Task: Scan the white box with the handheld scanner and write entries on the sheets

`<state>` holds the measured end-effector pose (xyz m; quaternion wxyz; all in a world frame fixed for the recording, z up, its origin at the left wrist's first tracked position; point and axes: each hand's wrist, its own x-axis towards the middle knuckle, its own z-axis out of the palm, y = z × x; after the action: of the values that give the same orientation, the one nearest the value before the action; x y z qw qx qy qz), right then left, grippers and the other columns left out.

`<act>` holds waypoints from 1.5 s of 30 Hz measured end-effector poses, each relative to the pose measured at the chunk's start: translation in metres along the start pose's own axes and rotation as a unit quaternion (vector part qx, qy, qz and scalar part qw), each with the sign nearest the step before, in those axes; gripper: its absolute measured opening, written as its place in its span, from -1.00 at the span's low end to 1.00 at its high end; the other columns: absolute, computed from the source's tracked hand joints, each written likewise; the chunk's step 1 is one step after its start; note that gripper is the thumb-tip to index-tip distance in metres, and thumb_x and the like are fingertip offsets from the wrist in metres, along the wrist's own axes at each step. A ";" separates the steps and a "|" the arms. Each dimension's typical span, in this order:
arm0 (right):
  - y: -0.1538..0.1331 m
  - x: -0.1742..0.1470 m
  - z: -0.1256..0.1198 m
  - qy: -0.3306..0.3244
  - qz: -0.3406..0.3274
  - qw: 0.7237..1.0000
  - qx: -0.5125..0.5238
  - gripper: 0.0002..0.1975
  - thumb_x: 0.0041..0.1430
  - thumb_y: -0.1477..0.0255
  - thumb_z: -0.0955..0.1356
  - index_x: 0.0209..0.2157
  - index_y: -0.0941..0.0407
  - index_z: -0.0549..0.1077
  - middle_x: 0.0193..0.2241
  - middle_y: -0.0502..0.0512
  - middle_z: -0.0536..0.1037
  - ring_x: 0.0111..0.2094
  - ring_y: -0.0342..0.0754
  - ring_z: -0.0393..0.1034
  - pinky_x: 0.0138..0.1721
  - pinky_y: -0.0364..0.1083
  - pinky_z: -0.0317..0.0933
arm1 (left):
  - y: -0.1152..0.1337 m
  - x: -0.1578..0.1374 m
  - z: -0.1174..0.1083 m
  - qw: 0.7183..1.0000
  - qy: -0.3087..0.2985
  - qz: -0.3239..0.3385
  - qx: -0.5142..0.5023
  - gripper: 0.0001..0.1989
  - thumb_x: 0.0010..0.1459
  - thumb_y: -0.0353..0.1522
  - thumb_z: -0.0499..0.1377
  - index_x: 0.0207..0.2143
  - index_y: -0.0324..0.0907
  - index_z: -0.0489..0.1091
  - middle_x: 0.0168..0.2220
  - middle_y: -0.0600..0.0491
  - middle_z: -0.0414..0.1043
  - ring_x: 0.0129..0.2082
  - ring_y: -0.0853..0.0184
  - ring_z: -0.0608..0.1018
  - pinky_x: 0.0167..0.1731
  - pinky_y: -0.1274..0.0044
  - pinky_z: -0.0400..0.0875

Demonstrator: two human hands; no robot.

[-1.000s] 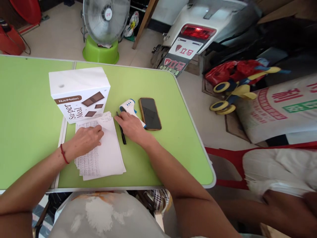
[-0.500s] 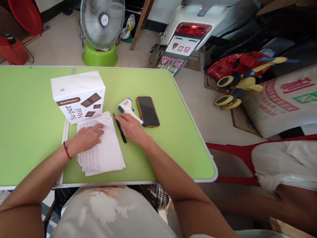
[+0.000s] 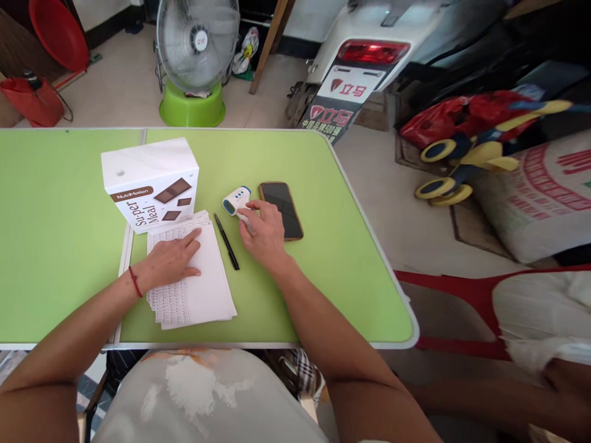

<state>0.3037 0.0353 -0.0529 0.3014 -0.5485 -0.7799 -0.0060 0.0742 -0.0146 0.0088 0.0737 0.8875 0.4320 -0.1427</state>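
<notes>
My left hand [image 3: 173,259] lies on a stack of handwritten paper sheets [image 3: 210,289], its fingers stretched out and holding nothing. To the right of the sheets, a black pen [image 3: 226,242] rests on the table. My right hand [image 3: 265,234] has its fingers curled round the handle of a white and blue infrared thermometer [image 3: 237,198], hiding most of that handle. A dark phone in a brown case [image 3: 287,212] lies just beyond the right hand and is partly covered by it. Behind the papers stands a white NutriMotion box [image 3: 150,178].
The green table [image 3: 341,277] has a metal rim and a seam left of the papers. Beyond it are a fan [image 3: 198,43] on a green stool [image 3: 191,111] and a white scooter [image 3: 344,37]. At right, a person sits on a red chair [image 3: 462,307].
My right hand has moved right, away from beside the pen and onto the thermometer's handle. The pen stays on the table. My left hand's fingers have straightened and spread on the papers.
</notes>
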 end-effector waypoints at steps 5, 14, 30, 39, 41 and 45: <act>0.001 -0.002 0.012 -0.019 0.039 0.998 -0.043 -0.55 0.19 0.29 0.23 0.07 0.20 0.28 0.00 0.45 0.34 -0.01 0.26 0.20 -0.10 0.20 0.17 | 0.003 0.006 0.005 0.999 0.002 -0.022 -0.023 -0.40 0.17 -0.04 0.14 0.14 -0.19 0.16 0.33 -0.13 -0.16 -0.08 0.12 0.50 -0.33 0.43 0.39; 0.010 0.002 0.021 -0.061 0.112 0.992 0.017 -0.52 0.16 0.30 0.23 0.06 0.26 0.28 -0.13 0.47 0.43 -0.11 0.26 0.28 -0.18 0.21 0.23 | 0.001 0.010 0.008 0.999 0.015 -0.026 -0.032 -0.29 0.18 -0.02 0.12 0.24 -0.19 0.05 0.34 -0.07 -0.16 0.01 0.13 0.44 -0.25 0.45 0.38; -0.031 0.003 -0.009 -0.085 0.238 0.906 0.339 -0.59 -0.05 0.24 0.33 -0.16 0.14 0.42 -0.26 0.16 0.52 -0.31 -0.01 0.38 -0.27 0.00 0.27 | 0.004 -0.004 0.019 0.996 0.074 -0.023 -0.033 -0.52 0.23 -0.18 0.12 0.13 -0.22 0.22 0.28 -0.02 0.06 -0.03 0.13 0.44 -0.19 0.37 0.42; -0.001 0.008 0.006 -0.076 0.095 0.991 -0.061 -0.64 0.14 0.39 0.27 -0.04 0.23 0.37 -0.03 0.42 0.43 -0.04 0.21 0.30 -0.14 0.11 0.22 | 0.006 -0.001 0.026 0.993 0.110 -0.024 -0.032 -0.55 0.25 -0.18 0.10 0.08 -0.26 0.25 0.26 -0.07 0.10 -0.06 0.11 0.46 -0.20 0.34 0.42; -0.011 0.008 0.004 -0.055 0.054 0.994 -0.083 -0.68 0.19 0.37 0.24 -0.08 0.23 0.40 0.01 0.43 0.40 -0.02 0.20 0.28 -0.12 0.09 0.21 | 0.005 -0.001 0.028 0.992 0.116 -0.021 -0.034 -0.56 0.25 -0.18 0.10 0.08 -0.26 0.26 0.26 -0.08 0.10 -0.06 0.11 0.46 -0.21 0.34 0.43; -0.031 0.003 0.003 -0.157 0.018 0.985 -0.070 -0.70 0.23 0.31 0.22 -0.13 0.18 0.44 -0.24 0.28 0.52 -0.28 0.06 0.40 -0.34 -0.05 0.22 | 0.005 -0.001 0.031 0.991 0.129 -0.017 -0.040 -0.54 0.24 -0.18 0.11 0.09 -0.25 0.25 0.25 -0.09 0.11 -0.06 0.11 0.46 -0.19 0.33 0.42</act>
<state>0.2751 0.0264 -0.0442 0.1365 -0.5764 -0.8051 0.0308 0.0714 -0.0262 -0.0199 0.0501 0.8874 0.4581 -0.0110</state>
